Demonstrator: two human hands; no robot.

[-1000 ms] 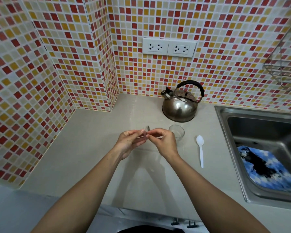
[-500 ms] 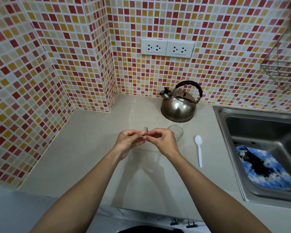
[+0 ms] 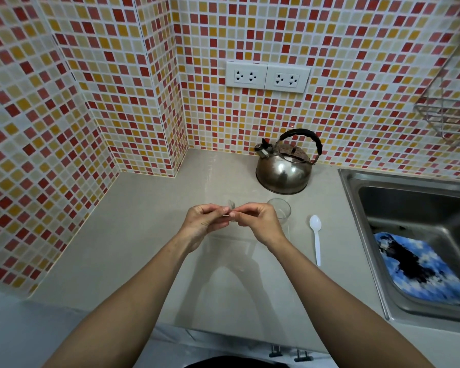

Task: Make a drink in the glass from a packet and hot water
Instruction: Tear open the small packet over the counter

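My left hand point(image 3: 201, 220) and my right hand point(image 3: 258, 221) meet above the counter, both pinching a small packet point(image 3: 231, 205) between fingertips; only a silvery end sticks up and the rest is hidden by fingers. A clear empty glass point(image 3: 280, 211) stands upright just right of and behind my right hand. The steel kettle point(image 3: 283, 171) with a black handle sits behind it near the wall. A white plastic spoon point(image 3: 316, 236) lies on the counter to the right of the glass.
A steel sink point(image 3: 356, 208) takes up the right side, with a blue and black cloth point(image 3: 422, 269) in its basin. Tiled walls close the left and back. Two sockets point(image 3: 267, 77) sit above the kettle. A wire rack point(image 3: 446, 110) hangs at upper right.
The hands stay together on the packet, with only slight finger shifts. The view has drifted a little.
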